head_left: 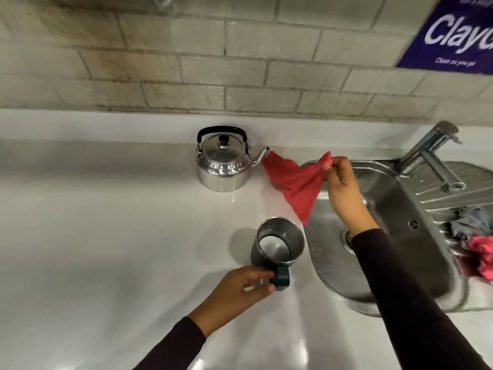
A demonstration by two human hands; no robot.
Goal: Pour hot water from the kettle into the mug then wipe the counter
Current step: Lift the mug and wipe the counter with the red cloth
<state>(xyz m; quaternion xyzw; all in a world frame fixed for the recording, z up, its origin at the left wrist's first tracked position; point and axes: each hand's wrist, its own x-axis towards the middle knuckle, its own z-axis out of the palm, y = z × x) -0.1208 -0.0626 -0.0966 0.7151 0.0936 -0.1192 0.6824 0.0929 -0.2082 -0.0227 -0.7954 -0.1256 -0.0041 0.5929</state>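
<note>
A shiny steel kettle point(223, 162) with a black handle stands at the back of the white counter point(106, 236), its spout pointing right. A steel mug point(277, 243) with a dark handle stands upright nearer me. My left hand point(240, 291) pinches that handle. My right hand point(342, 186) holds a red cloth point(292, 182) by one corner, lifted so it hangs between the kettle's spout and the sink's edge.
A steel sink point(386, 209) lies to the right with a tap point(432, 153) over it. Grey and red rags point(477, 241) are heaped on the draining board. A brick wall backs the counter, with a blue sign point(456, 33) at top right.
</note>
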